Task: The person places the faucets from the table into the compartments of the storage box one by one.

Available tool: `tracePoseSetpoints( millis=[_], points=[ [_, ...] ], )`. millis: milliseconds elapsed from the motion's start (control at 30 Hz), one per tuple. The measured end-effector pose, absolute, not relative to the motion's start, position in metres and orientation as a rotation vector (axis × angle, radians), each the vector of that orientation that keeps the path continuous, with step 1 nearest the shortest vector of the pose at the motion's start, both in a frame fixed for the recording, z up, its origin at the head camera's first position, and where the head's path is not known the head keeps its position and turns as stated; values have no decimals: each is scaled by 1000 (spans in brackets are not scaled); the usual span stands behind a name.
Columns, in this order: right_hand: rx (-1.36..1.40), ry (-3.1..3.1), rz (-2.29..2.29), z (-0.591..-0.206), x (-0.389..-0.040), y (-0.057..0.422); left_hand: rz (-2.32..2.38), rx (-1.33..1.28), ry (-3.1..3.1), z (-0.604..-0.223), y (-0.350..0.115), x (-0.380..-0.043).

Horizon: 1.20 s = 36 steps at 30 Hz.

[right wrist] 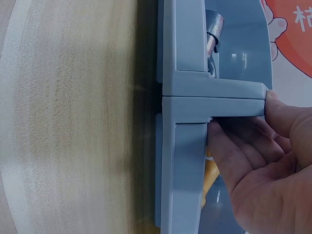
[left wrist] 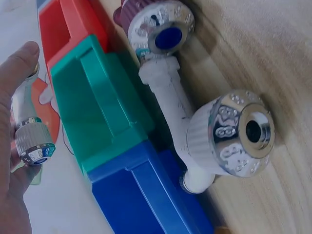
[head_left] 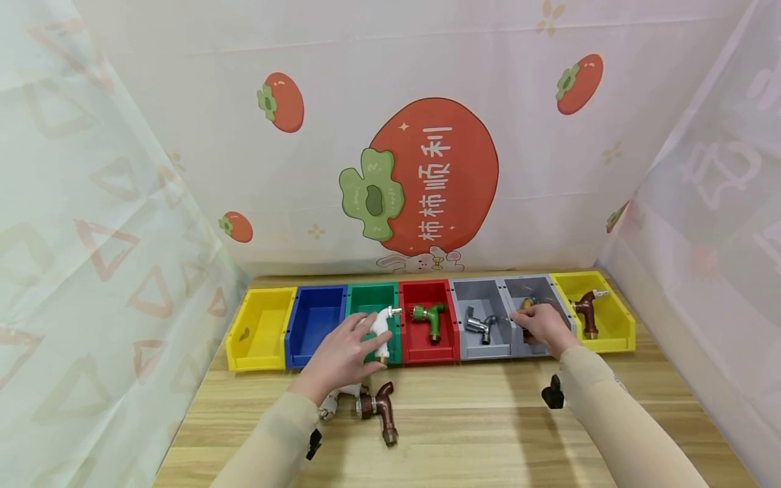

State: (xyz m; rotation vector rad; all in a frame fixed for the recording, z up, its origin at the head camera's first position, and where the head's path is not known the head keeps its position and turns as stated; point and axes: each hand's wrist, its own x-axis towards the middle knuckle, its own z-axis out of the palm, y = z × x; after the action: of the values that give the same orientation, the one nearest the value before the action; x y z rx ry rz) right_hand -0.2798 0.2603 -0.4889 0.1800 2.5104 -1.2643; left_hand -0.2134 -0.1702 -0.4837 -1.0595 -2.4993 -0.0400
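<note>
With our left hand (head_left: 343,349) we pinch the white tap (head_left: 381,323), thumb against fingers, over the green bin (head_left: 366,295), seemingly for control; with our right hand (head_left: 543,325) we pinch the grey divider (right wrist: 222,88) at right, probably to steady it

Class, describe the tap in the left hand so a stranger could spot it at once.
Find the row of coloured bins on the table. Against the green bin in the head view, the left hand holds the white tap. Its white neighbour lies on the table; this one is held clear of it.
</note>
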Motion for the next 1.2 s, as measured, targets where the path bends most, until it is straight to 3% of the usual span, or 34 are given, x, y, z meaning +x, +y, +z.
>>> tracePoseSetpoints(
  millis=[1200],
  points=[
    [206,2494,-1274,-491,-280,262,-29,-713,-2851,-500,-155,-251]
  ],
)
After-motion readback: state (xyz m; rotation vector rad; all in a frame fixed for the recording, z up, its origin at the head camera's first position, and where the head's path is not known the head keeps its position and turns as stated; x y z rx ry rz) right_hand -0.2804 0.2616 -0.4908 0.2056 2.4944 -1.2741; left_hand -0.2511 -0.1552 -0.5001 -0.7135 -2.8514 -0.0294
